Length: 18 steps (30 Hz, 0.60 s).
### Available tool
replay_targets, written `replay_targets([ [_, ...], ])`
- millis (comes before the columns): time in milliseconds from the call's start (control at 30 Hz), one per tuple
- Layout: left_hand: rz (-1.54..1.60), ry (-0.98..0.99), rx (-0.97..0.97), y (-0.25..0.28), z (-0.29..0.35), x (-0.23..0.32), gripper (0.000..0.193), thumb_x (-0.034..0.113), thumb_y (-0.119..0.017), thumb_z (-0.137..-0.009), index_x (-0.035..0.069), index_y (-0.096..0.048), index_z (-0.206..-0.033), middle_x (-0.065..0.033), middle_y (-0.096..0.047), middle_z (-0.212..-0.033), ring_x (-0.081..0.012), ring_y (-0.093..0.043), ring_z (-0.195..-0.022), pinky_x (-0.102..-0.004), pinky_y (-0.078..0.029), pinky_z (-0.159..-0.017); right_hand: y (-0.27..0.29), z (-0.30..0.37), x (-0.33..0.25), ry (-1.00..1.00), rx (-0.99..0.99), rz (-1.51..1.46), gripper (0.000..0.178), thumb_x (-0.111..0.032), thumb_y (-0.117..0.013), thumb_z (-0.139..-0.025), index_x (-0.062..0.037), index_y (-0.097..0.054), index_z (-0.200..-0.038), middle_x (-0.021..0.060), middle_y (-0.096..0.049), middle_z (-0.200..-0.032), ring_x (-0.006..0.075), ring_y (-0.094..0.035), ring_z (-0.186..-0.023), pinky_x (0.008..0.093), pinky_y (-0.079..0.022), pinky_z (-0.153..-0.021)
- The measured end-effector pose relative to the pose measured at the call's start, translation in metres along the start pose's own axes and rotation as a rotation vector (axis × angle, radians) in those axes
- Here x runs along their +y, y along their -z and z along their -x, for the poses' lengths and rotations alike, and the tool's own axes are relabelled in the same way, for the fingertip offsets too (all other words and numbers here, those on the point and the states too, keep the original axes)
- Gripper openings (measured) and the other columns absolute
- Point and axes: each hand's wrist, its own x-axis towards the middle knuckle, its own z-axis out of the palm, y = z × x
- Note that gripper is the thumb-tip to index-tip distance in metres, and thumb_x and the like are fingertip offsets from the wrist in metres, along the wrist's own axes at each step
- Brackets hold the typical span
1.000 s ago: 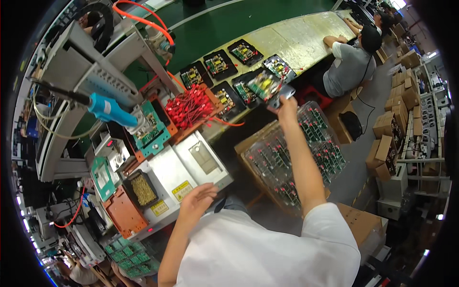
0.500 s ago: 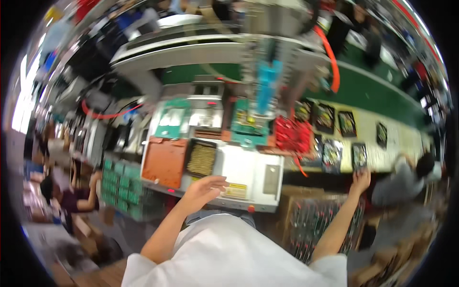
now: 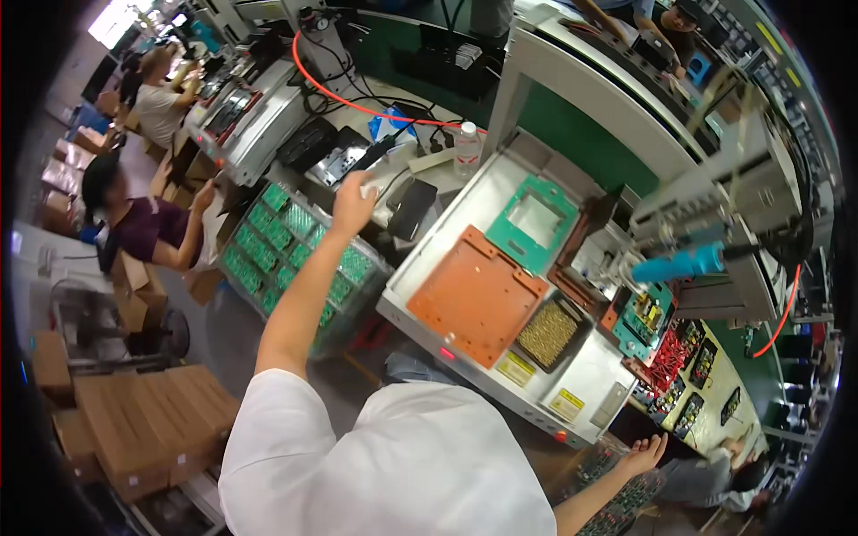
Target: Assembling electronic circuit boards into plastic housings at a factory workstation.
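My left hand reaches far out to the left, over the cluttered side table. Its fingers are curled, and whatever they hold, if anything, is too small to make out. Close to it lie a black flat box and a silver and black device. Low on the right, my right hand is open and empty, fingers apart, near the edge of the pale bench. Black-framed circuit boards lie on that bench beyond it. Between my arms stands the white machine bed with an orange plate and a tray of small brass-coloured parts.
A stack of green circuit boards stands under my left forearm. A clear bottle stands behind the machine's left side. The machine head with a blue cylinder overhangs a green fixture. Cartons and a person in purple are left.
The view has swung left. My left hand has moved from the machine's front to the side table. My right hand has come away from the circuit board at the bench edge.
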Motion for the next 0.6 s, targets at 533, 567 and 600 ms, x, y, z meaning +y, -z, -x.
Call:
replay_targets([
  [533, -0.757, 0.034, -0.326, 0.077, -0.086, -0.234, 0.043, 0.016, -0.074, -0.080, 0.008, -0.058, -0.120, -0.0116, -0.057, -0.117, -0.0346, -0.056, -0.106, -0.0462, -0.051, -0.083, 0.034, 0.170, -0.026, 0.011, -0.033, 0.400, 0.023, -0.019, -0.059, -0.098, -0.0059, -0.063, -0.116, -0.0037, -0.051, -0.067, 0.0052, -0.043, -0.049, 0.0218, -0.035, -0.040],
  [567, -0.734, -0.014, -0.288, 0.083, -0.090, -0.241, 0.038, 0.016, -0.072, -0.082, 0.007, -0.059, -0.117, -0.0118, -0.058, -0.114, -0.0350, -0.057, -0.105, -0.0464, -0.051, -0.082, 0.027, 0.172, -0.026, 0.023, -0.046, 0.417, 0.022, -0.019, -0.059, -0.098, -0.0058, -0.064, -0.115, -0.0036, -0.051, -0.067, 0.0052, -0.043, -0.049, 0.0218, -0.035, -0.040],
  [600, -0.710, -0.068, -0.250, 0.086, -0.098, -0.247, 0.033, 0.015, -0.070, -0.084, 0.006, -0.060, -0.114, -0.0119, -0.060, -0.111, -0.0353, -0.057, -0.103, -0.0467, -0.050, -0.081, 0.020, 0.174, -0.024, 0.034, -0.054, 0.432, 0.021, -0.019, -0.059, -0.098, -0.0057, -0.065, -0.113, -0.0034, -0.051, -0.066, 0.0053, -0.043, -0.048, 0.0218, -0.036, -0.040],
])
